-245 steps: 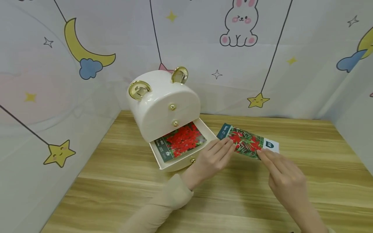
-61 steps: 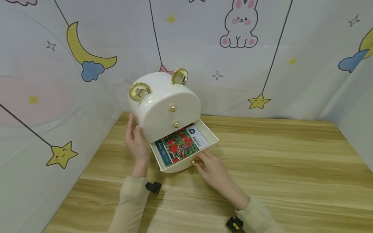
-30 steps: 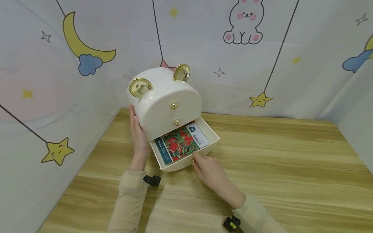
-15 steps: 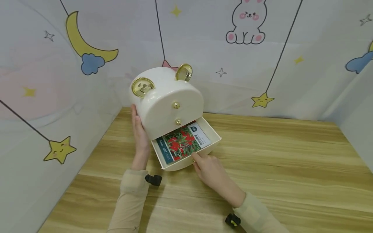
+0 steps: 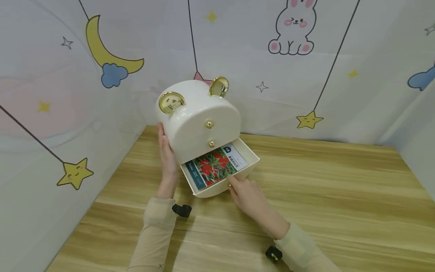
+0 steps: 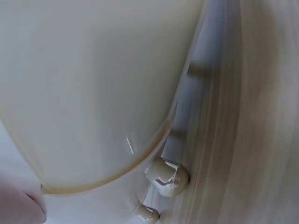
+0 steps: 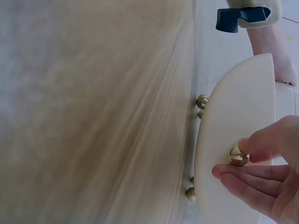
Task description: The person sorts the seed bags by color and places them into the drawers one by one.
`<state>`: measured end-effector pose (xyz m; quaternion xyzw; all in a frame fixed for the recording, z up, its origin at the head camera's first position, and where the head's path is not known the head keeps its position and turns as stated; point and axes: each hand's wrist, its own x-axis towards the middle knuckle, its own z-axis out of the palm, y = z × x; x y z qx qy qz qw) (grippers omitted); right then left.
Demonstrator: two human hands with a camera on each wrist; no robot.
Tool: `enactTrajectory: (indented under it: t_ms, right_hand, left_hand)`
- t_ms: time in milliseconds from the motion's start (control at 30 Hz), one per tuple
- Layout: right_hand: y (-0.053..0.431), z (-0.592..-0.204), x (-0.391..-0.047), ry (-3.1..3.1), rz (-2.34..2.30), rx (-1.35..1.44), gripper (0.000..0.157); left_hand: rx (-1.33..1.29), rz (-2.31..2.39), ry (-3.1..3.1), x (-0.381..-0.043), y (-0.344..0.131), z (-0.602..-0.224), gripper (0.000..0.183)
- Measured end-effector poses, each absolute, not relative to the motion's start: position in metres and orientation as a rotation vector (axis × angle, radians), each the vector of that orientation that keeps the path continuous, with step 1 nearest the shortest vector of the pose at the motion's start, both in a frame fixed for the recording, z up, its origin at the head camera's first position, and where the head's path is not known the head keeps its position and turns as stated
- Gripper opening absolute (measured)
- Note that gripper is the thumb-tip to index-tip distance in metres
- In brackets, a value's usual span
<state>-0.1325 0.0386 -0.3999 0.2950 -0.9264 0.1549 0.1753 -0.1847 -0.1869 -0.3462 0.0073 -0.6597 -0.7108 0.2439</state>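
A white bear-shaped storage box (image 5: 190,139) with gold ears stands on the table, its bottom drawer (image 5: 252,161) pulled out. In that drawer lies a flat packet (image 5: 214,166) printed with red flowers and green leaves, probably of seeds. My left hand (image 5: 166,160) rests along the left side of the box with its fingers straight; part of it is hidden behind the box. With thumb and index finger, my right hand (image 5: 249,194) pinches the drawer's round gold knob (image 7: 239,155), plain in the right wrist view. The other fingers of this hand extend by the drawer front.
Two more gold knobs, an upper knob (image 5: 209,124) and a lower knob (image 5: 211,143), sit on the box front. Small gold feet (image 7: 202,101) hold the box off the wooden table (image 5: 323,200). A cloth wall (image 5: 238,49) printed with stars and a rabbit closes off the back.
The flowered packet, earlier in both hands beside the box, now lies in the drawer over the other red-flower packet. My left hand has moved to the box's side, my right to the knob.
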Motion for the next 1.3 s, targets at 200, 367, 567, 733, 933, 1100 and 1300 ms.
enactTrajectory:
  t_ms: [200,367,567,733,933,1100,1300]
  right_hand:
    - [0.039,-0.399,-0.136,-2.637,0.45,0.858,0.018]
    - [0.039,-0.399,-0.139,-2.63,0.458,0.875,0.017]
    - [0.038,-0.398,-0.143,-2.618,0.471,0.883,0.016]
    - [0.037,-0.397,-0.146,-2.611,0.464,0.892,0.017]
    - [0.035,-0.396,-0.148,-2.641,0.464,0.899,0.017]
    - [0.031,-0.397,-0.152,-2.667,0.477,0.899,0.016]
    - [0.027,-0.399,-0.159,-2.625,0.46,0.898,0.017]
  left_hand:
    - [0.01,-1.93,-1.813,-0.184,-0.185,-0.346,0.049]
    - [0.007,-1.92,-1.8,-0.185,-0.186,-0.346,0.049]
    - [0.005,-1.937,-1.806,-0.185,-0.187,-0.346,0.049]
    - [0.0,-1.949,-1.808,-0.185,-0.187,-0.347,0.05]
    - [0.004,-1.948,-1.814,-0.184,-0.188,-0.347,0.05]
    - [0.005,-1.935,-1.815,-0.184,-0.189,-0.346,0.05]
    - [-0.004,-1.931,-1.815,-0.183,-0.187,-0.345,0.05]
